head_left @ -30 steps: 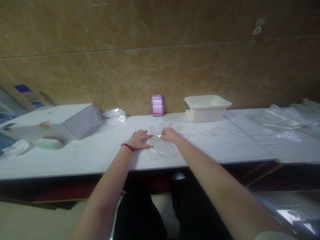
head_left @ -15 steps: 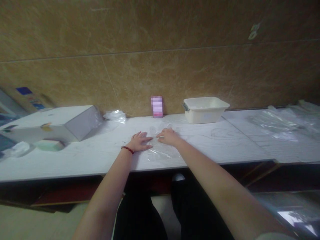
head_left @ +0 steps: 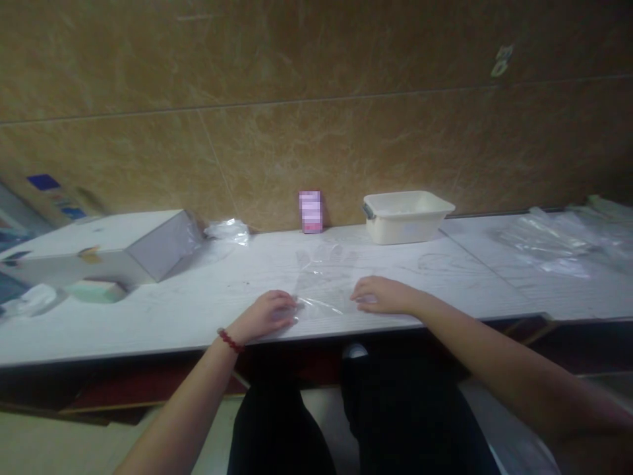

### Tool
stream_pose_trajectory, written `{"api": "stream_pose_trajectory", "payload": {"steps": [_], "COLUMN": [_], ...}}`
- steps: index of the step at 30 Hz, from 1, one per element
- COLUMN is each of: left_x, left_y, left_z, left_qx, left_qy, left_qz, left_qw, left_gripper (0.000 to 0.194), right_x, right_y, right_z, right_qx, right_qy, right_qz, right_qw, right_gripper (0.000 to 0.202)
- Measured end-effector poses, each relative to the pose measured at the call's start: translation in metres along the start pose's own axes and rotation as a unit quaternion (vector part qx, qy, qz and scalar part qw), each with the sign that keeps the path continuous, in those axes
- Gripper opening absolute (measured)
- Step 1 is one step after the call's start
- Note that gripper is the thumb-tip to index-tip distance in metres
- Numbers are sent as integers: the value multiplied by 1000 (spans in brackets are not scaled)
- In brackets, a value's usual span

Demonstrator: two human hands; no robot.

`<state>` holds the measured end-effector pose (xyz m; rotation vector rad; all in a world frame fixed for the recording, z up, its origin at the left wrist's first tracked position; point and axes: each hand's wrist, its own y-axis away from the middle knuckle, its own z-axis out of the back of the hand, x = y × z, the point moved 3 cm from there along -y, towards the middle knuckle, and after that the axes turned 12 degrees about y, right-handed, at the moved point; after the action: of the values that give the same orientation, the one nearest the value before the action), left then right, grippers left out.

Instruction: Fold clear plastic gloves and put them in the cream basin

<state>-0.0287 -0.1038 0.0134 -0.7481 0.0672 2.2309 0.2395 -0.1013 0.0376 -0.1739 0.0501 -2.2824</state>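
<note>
A clear plastic disposable glove (head_left: pixel 324 280) lies flat on the white table, its finger end toward the wall. My left hand (head_left: pixel 267 313), with a red bead bracelet at the wrist, rests at the glove's lower left edge. Its fingers are slightly curled, thumb apart, and fingertips touch or nearly touch the film. On the other side, my right hand (head_left: pixel 383 295) is low over the table by the glove's right edge. Thumb and fingers are apart there, with nothing seen between them.
Against the wall stand a phone-like object (head_left: pixel 310 212) with a blurred screen and a cream plastic bin (head_left: pixel 408 221). To the left are a white box (head_left: pixel 148 247), a pale green block (head_left: pixel 97 291) and crumpled clear plastic (head_left: pixel 228 231). More clear plastic (head_left: pixel 544 237) lies at right.
Both hands have drawn back from the glove's middle toward the table's front edge and spread apart, the left to the left and the right to the right. The glove is now uncovered.
</note>
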Motion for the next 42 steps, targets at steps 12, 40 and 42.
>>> {"api": "stream_pose_trajectory", "payload": {"steps": [12, 40, 42], "left_x": [-6, -4, 6], "left_y": [-14, -19, -31], "left_z": [-12, 8, 13], "left_qx": [-55, -45, -42], "left_qy": [38, -34, -56], "left_qz": [24, 42, 44], "left_qw": [997, 998, 997], "left_gripper": [21, 32, 34], "right_x": [9, 4, 6], "right_y": [11, 23, 25], "right_z": [-28, -22, -20], "right_qx": [-129, -122, -115], "right_qy": [18, -1, -5], "right_qz": [-63, -20, -14], "right_qw": [989, 992, 993], "right_gripper": [21, 20, 20]}}
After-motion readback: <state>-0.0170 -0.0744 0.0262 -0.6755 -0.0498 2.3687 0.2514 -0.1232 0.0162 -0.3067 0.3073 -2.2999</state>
